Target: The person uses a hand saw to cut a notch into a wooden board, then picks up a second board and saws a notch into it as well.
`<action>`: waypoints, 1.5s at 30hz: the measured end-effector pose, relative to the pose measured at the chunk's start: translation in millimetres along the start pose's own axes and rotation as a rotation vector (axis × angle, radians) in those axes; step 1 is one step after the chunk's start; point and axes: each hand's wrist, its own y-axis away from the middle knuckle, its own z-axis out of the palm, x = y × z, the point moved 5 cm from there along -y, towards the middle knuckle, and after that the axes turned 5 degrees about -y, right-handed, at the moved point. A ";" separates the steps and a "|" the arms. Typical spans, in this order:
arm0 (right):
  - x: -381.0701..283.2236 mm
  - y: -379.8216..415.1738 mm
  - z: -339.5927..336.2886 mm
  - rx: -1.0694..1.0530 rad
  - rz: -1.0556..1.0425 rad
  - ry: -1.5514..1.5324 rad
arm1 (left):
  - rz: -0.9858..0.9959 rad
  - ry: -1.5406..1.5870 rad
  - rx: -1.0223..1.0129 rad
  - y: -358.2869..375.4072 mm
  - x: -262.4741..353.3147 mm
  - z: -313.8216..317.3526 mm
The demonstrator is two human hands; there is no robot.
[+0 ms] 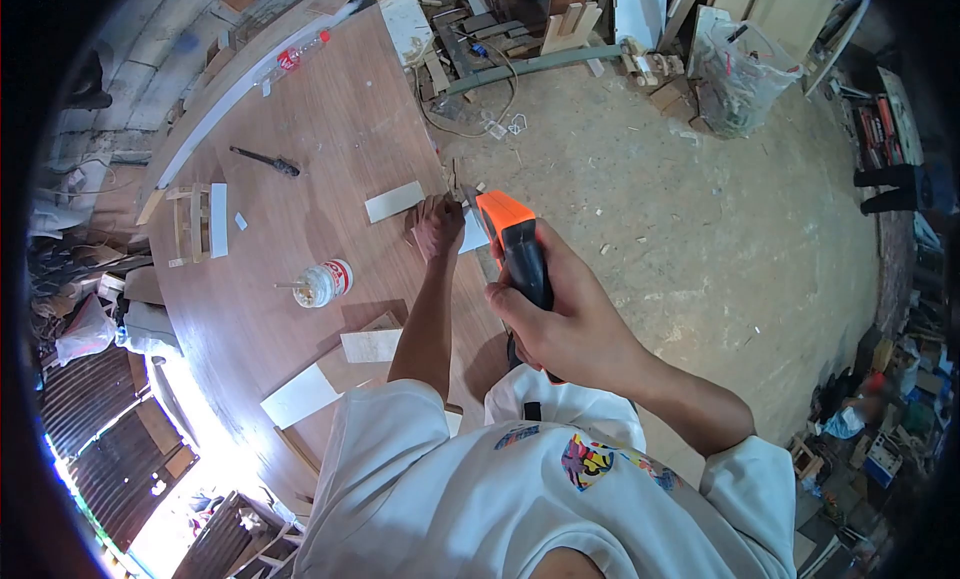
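Note:
My right hand (pixel 560 319) is wrapped around the black grip of an orange and black power tool (pixel 508 214). Its exact kind is hard to make out. The tool's front end points at the table's edge, close beside my left hand (pixel 437 225). That left hand is closed and rests at the edge, and whatever its fingers hold is mostly hidden. A white-faced board (pixel 473 232) shows between the left hand and the tool. Just left of the hand lies a short pale board (pixel 395 201) on the wooden table (pixel 350 129).
On the table are a labelled jar (pixel 322 283) with a stick in it, a dark tool (pixel 265 161), a plastic bottle (pixel 290 59), a small wooden frame (pixel 190 224) and white boards (pixel 300 396). A full plastic bag (pixel 745 79) and wood scraps stand on the floor.

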 end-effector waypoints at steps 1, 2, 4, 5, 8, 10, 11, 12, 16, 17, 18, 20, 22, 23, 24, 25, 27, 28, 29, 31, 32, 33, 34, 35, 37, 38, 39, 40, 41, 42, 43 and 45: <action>-0.4 0.1 0.7 -0.002 0.018 0.022 | -0.009 0.002 -0.018 -1.0 0.3 1.3; -0.8 -0.4 0.2 0.002 0.017 0.024 | -0.007 0.007 -0.017 -2.2 0.6 1.6; -3.8 -2.0 0.1 -0.017 -0.031 0.038 | 0.016 0.005 -0.023 -1.8 0.1 2.8; -7.1 -4.0 1.6 -0.020 -0.029 0.041 | 0.012 0.004 -0.022 -1.2 -0.7 3.4; -12.0 -20.3 5.4 0.001 0.038 -0.049 | 0.007 -0.009 0.005 0.3 -0.5 -2.0; 2.6 -49.6 2.5 0.020 0.038 0.008 | 0.006 0.005 -0.029 3.4 -3.2 3.7; 14.3 -68.8 -0.2 0.011 0.020 -0.008 | 0.005 0.011 -0.044 5.0 -5.7 7.1; 29.8 -90.0 -4.3 0.003 0.002 -0.025 | 0.005 0.016 -0.060 5.8 -8.6 10.9; 78.1 -141.8 -13.6 0.039 0.061 0.070 | 0.077 0.075 -0.050 3.7 -6.3 7.4; 82.9 -146.7 -13.4 0.059 0.097 0.075 | 0.100 0.090 -0.030 2.7 -0.3 -0.7; 83.5 -149.5 -11.3 0.056 0.097 0.077 | 0.036 0.110 -0.068 0.0 2.9 -8.2; 85.3 -150.1 -12.0 0.109 0.082 0.184 | 0.034 0.102 -0.075 1.0 4.6 -11.3; 66.7 -142.5 -9.3 0.076 0.082 0.102 | 0.020 0.093 -0.070 1.0 1.8 -5.6; 54.7 -134.6 -6.7 0.045 0.085 0.012 | -0.005 0.113 -0.048 3.4 -1.7 -1.7; 34.1 -123.6 -3.9 0.041 0.089 0.014 | -0.025 0.133 -0.024 5.2 -5.1 2.6; 10.9 -111.5 0.8 0.001 0.129 -0.052 | -0.025 0.133 -0.021 4.7 -7.0 6.0; 0.8 -103.0 -0.6 -0.037 0.171 -0.119 | -0.076 0.174 -0.058 4.8 -9.6 9.4; 2.4 -102.8 -2.6 -0.063 0.174 -0.122 | -0.075 0.174 -0.057 3.5 -8.4 7.9; 5.7 -103.5 -3.9 -0.090 0.176 -0.126 | -0.071 0.170 -0.064 2.5 -7.5 6.5; 46.5 -123.8 -13.2 -0.032 0.146 -0.007 | -0.066 0.161 -0.077 6.8 -6.8 0.7; 68.0 -136.9 -18.0 0.027 0.103 0.116 | 0.009 0.117 -0.076 4.0 -2.9 -1.4; 86.4 -148.1 -17.9 0.045 0.067 0.090 | 0.082 0.076 -0.070 0.5 2.1 -2.3; 101.8 -157.6 -16.0 0.058 0.036 0.064 | 0.050 0.109 -0.157 -0.2 0.5 0.6; 110.0 -168.5 -14.2 0.051 0.027 0.066 | 0.051 0.104 -0.147 -2.0 2.0 -2.8; 113.7 -182.4 -11.5 0.087 0.054 0.132 | 0.050 0.145 -0.065 0.1 4.3 -9.9; 115.8 -184.6 -14.9 0.091 0.048 0.125 | 0.060 0.144 -0.066 -2.8 4.6 -9.4; 113.7 -180.5 -19.0 0.117 0.093 0.099 | 0.058 0.122 -0.100 -1.8 3.9 -5.6; 107.7 -176.4 -20.8 0.137 0.138 0.079 | 0.050 0.101 -0.130 -1.5 3.1 -2.0; 98.9 -175.0 -20.5 0.133 0.140 0.082 | 0.045 0.100 -0.129 -1.3 1.5 -0.4; 86.5 -169.2 -15.1 0.068 0.145 0.015 | 0.023 0.093 -0.146 3.5 -1.5 0.6; 67.4 -162.7 -9.6 0.007 0.140 -0.054 | 0.009 0.087 -0.158 3.6 -2.2 1.5; 31.9 -136.3 -3.9 0.004 0.117 -0.080 | 0.029 0.086 -0.086 1.5 -1.8 1.5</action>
